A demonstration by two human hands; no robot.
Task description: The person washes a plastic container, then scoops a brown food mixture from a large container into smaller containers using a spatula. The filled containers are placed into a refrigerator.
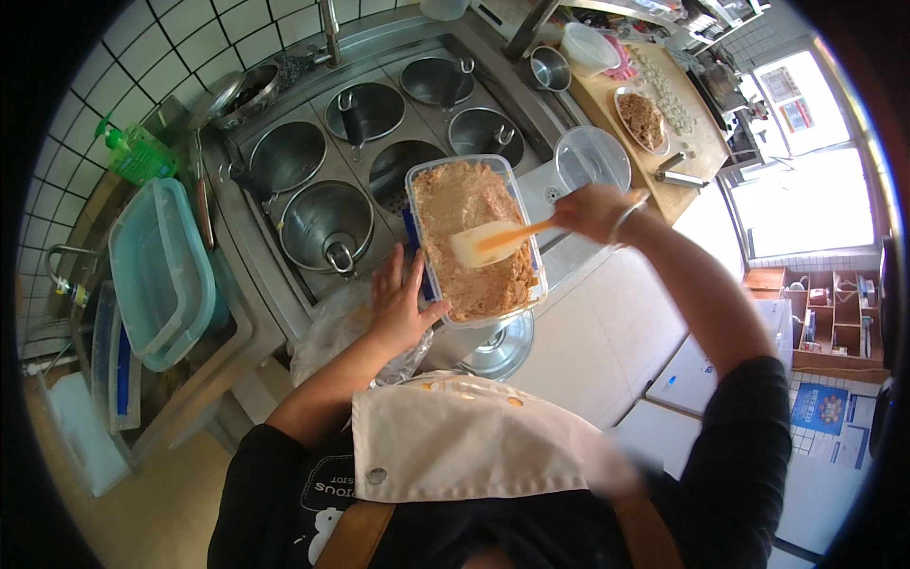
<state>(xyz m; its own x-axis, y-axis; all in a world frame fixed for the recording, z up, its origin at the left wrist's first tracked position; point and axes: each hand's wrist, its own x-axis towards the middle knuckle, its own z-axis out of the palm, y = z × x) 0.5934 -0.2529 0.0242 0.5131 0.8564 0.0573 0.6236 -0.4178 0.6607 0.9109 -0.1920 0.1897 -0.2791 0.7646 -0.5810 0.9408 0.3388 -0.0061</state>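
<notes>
A rectangular clear plastic container (538, 284) full of minced meat filling (455, 195) lies before me at the front edge of the steel cooker. My right hand (586, 213) is closed around the orange handle of a spatula (487, 244), whose pale blade rests on the filling. At the container's left side is my left hand (402, 302), its fingers spread and its thumb against the wall near the lower left corner. Something blue shows along that side. A clear plastic bag (334, 334) lies under my left forearm.
Round noodle-cooker wells (288, 153) with strainer baskets stand behind the container. A clear round tub (592, 160) is to its right, beside a wooden board (686, 195) with a bowl of filling (640, 121). Teal tub (163, 270) and green pump bottle (142, 153) stand left.
</notes>
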